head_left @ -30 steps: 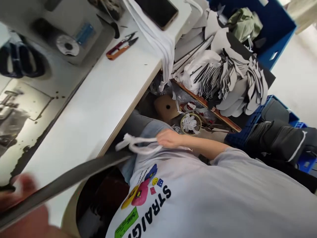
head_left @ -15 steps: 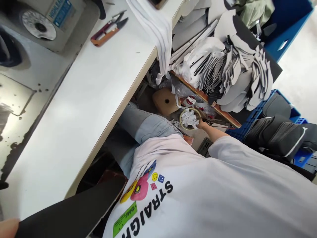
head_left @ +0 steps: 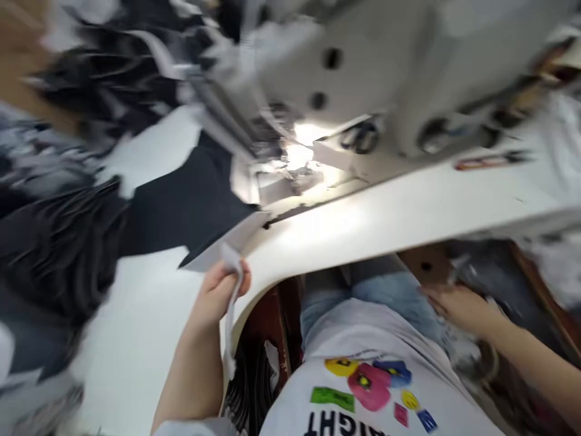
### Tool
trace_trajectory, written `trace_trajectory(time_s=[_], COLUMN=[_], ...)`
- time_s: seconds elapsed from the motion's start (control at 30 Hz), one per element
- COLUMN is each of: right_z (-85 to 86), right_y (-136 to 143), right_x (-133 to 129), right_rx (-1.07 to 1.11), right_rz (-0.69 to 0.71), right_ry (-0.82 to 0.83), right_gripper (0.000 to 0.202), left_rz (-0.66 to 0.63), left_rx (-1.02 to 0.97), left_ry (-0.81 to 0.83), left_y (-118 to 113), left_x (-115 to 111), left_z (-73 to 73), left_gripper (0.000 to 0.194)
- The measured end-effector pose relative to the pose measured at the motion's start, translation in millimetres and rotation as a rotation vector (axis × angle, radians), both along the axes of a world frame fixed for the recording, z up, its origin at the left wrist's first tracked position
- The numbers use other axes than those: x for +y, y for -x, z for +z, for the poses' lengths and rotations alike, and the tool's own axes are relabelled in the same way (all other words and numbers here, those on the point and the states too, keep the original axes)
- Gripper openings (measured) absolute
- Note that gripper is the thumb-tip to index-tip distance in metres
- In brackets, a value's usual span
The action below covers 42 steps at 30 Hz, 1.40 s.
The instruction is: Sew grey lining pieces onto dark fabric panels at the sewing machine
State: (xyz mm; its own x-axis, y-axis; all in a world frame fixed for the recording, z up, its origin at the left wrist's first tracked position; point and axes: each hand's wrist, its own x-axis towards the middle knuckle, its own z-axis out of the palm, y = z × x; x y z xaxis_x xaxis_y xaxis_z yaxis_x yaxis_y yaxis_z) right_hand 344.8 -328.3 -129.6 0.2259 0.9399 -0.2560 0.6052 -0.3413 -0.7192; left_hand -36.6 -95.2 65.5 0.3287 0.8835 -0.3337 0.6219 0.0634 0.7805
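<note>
Left hand (head_left: 226, 283) closed, pinching pale strip (head_left: 229, 339) near upper end, by bench (head_left: 363, 225) edge; lower end loose, could snag on edge, or slip if pinch slackens
Right hand (head_left: 447, 307) low, off bench, blurred; cannot tell whether it holds anything
Dark panel (head_left: 190, 200) just beyond left hand; careless sweep could drag it
Sewing machine (head_left: 385, 72) farther off, lit; straying hand risks injury

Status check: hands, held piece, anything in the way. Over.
Left hand grips thin pale grey piece. Right hand low by blue denim thigh, grip unclear. Flat black panel on white tabletop beyond left hand, possibly in the way.
</note>
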Motion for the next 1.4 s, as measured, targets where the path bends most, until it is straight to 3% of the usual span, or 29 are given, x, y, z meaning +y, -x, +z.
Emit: trace_trajectory(time_s=[0.07,0.17,0.23,0.3,0.37,0.43,0.5,0.57,0.67,0.77,0.9,0.97,1.03,1.13,1.23,1.4], right_z=[30.4,93.7,130.5,151.7,156.5,149.4,136.2,122.4,109.2,111.3,126.7,130.5,129.5,121.9,113.0,105.1], right_y=[18.8,69.0,110.8,151.2,185.4,210.8,224.1,222.0,191.8,149.3,120.1,124.7,137.0,154.4,158.3,150.7], right_x=[43.0,112.3,168.9,231.1,286.5,321.5,329.8,316.4,283.0,265.8,285.7,305.0,320.9,330.3,327.2,322.1], right_rx=[0.065,0.065,-0.049,-0.243,-0.392,-0.463,-0.481,-0.492,-0.537,-0.400,-0.212,-0.297,-0.460,-0.655,-0.707,-0.697], right_rz=[0.391,0.783,0.852,0.827,0.774,0.874,0.996,1.085,1.123,1.058,0.774,0.613,0.557,0.596,0.604,0.579], right_ry=[-0.055,-0.356,-0.602,-0.704,-0.592,-0.431,-0.389,-0.469,-0.662,-0.665,-0.289,-0.152,-0.099,-0.127,-0.218,-0.323], right_gripper=[0.031,0.042,0.046,0.048,0.059,0.042,0.024,0.021,0.027,0.031,0.029,0.025,0.028,0.028,0.033,0.031], left_rz=[0.112,0.030,-0.065,-0.126,-0.109,-0.031,0.041,0.041,-0.007,-0.051,-0.090,-0.072,-0.073,-0.173,-0.354,-0.655], left_rx=[-0.003,0.090,0.133,0.180,0.246,0.323,0.386,0.415,0.388,0.240,0.086,0.076,0.123,0.378,0.616,0.697], left_ry=[-0.012,-0.071,-0.121,-0.208,-0.336,-0.444,-0.488,-0.464,-0.446,-0.529,-0.556,-0.558,-0.593,-0.705,-0.769,-0.772], left_y=[22.2,40.4,44.9,46.2,45.7,42.9,36.4,24.5,-1.6,-25.8,-37.2,-37.8,-38.9,-41.2,-39.6,-30.3], left_x=[5.9,17.8,25.4,35.7,50.8,69.4,87.9,102.0,110.6,108.5,106.1,105.2,102.2,94.4,86.8,77.1], left_z=[3.3,10.0,21.8,35.7,44.1,40.4,22.1,-7.6,-54.9,-81.2,-85.6,-85.8,-87.2,-87.8,-82.4,-70.2], left_gripper=[0.015,0.020,0.026,0.032,0.038,0.045,0.054,0.057,0.047,0.040,0.036,0.035,0.034,0.034,0.034,0.042])
